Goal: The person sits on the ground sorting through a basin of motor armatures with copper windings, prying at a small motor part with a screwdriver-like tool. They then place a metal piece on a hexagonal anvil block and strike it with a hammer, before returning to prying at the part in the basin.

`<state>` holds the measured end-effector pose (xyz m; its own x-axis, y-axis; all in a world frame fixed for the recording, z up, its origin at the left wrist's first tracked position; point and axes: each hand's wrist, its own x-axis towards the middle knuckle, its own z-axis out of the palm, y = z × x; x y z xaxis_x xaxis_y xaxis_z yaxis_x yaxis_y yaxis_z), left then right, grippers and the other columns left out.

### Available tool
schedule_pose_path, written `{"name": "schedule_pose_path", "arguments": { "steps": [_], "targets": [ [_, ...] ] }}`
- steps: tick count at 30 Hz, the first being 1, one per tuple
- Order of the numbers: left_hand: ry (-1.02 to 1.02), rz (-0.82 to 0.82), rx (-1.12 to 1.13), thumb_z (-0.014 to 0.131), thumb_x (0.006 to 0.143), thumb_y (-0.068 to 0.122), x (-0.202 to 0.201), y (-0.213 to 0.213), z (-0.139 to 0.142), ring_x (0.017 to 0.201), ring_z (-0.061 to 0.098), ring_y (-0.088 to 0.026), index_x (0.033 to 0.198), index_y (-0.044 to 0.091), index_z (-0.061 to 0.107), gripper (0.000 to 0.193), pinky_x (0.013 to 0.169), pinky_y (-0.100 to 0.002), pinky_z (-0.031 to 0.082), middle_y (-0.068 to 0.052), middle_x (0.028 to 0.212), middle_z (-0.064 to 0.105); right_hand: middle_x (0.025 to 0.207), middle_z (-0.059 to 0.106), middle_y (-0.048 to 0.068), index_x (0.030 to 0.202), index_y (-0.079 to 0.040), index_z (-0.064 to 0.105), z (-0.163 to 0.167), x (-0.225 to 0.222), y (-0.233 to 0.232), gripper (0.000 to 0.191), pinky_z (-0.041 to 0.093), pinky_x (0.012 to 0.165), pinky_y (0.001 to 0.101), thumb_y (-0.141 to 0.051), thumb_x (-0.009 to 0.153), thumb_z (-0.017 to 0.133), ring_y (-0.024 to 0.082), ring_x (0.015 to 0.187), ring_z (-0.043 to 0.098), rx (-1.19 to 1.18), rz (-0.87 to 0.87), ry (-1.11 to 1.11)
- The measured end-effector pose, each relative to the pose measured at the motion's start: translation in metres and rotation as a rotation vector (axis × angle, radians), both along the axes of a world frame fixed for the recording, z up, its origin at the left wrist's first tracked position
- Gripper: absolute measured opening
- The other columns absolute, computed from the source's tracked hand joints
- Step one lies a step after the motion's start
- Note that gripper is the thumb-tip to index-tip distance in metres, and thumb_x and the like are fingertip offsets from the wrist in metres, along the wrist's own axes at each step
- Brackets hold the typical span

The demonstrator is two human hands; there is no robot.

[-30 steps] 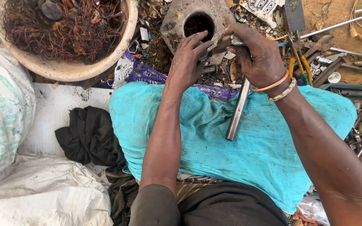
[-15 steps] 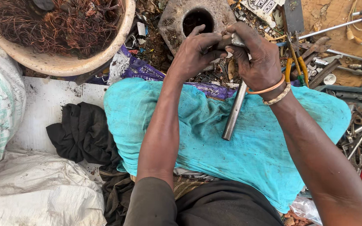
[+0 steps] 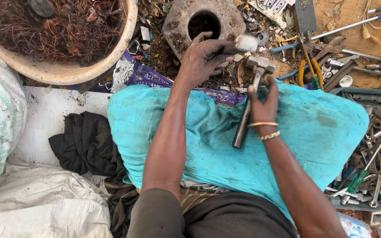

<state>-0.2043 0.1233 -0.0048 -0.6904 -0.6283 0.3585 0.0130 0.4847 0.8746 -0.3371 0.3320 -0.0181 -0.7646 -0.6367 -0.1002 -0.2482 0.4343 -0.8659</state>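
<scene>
Hammer (image 3: 248, 99) in right hand (image 3: 263, 99); left hand (image 3: 201, 59) holds metal piece (image 3: 246, 43).

Bright, even daylight falls from above, with soft short shadows under the forearms and no harsh glare; only the white sacks (image 3: 31, 211) at the left look slightly washed out. Focus is sharp in the centre, while the wide lens bends the frame edges.

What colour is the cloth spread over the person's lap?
The cloth is turquoise blue with a few dirty marks, seen in the head view.
</scene>
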Motion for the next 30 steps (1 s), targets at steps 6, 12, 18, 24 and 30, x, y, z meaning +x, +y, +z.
{"name": "schedule_pose_path", "arguments": {
  "steps": [6, 12, 18, 24, 30],
  "targets": [
    [-0.021, 0.059, 0.015, 0.086, 0.087, 0.02, -0.003, 0.002, -0.007, 0.093, 0.075, -0.018, 0.115, 0.012, 0.076, 0.031, 0.117, -0.046, 0.043, -0.003, 0.1, 0.081, 0.146, 0.054, 0.021, 0.15, 0.001, 0.042, -0.008, 0.004, 0.007, 0.062, 0.057, 0.099, 0.0337, -0.015, 0.1, 0.075, 0.026, 0.123, 0.063, -0.045, 0.009, -0.155],
    [0.006, 0.185, -0.027, 0.081, 0.086, 0.018, -0.008, 0.004, -0.007, 0.114, 0.074, -0.031, 0.118, 0.014, 0.077, 0.032, 0.117, -0.048, 0.045, -0.004, 0.099, 0.082, 0.147, 0.055, 0.021, 0.15, 0.0, 0.043, -0.008, 0.007, 0.003, 0.062, 0.059, 0.095, 0.031, -0.012, 0.099, 0.075, 0.023, 0.123, 0.063, -0.046, 0.032, -0.173],
    [-0.052, 0.23, 0.202, 0.082, 0.091, 0.027, -0.009, 0.004, 0.0, 0.079, 0.075, -0.018, 0.115, 0.012, 0.076, 0.028, 0.071, -0.037, 0.06, -0.007, 0.099, 0.077, 0.146, 0.054, 0.021, 0.151, -0.002, 0.039, -0.013, 0.007, 0.005, 0.067, 0.064, 0.086, 0.0303, -0.012, 0.095, 0.074, 0.021, 0.111, 0.068, -0.022, 0.006, -0.26],
    [-0.058, 0.172, 0.281, 0.082, 0.092, 0.025, -0.007, 0.001, -0.003, 0.068, 0.065, -0.013, 0.115, 0.011, 0.077, 0.027, 0.064, -0.034, 0.055, -0.003, 0.079, 0.077, 0.148, 0.053, 0.022, 0.152, -0.003, 0.037, -0.013, 0.007, 0.005, 0.069, 0.064, 0.083, 0.0327, -0.014, 0.095, 0.075, 0.024, 0.107, 0.071, 0.014, 0.013, -0.262],
    [0.039, 0.233, 0.045, 0.082, 0.092, 0.025, -0.011, 0.0, -0.004, 0.08, 0.073, -0.014, 0.111, 0.013, 0.076, 0.023, 0.07, -0.034, 0.058, 0.0, 0.09, 0.077, 0.148, 0.052, 0.024, 0.153, -0.003, 0.038, -0.013, 0.004, 0.005, 0.069, 0.066, 0.087, 0.0347, -0.016, 0.095, 0.074, 0.028, 0.114, 0.07, 0.041, 0.036, -0.241]
  ]
}}
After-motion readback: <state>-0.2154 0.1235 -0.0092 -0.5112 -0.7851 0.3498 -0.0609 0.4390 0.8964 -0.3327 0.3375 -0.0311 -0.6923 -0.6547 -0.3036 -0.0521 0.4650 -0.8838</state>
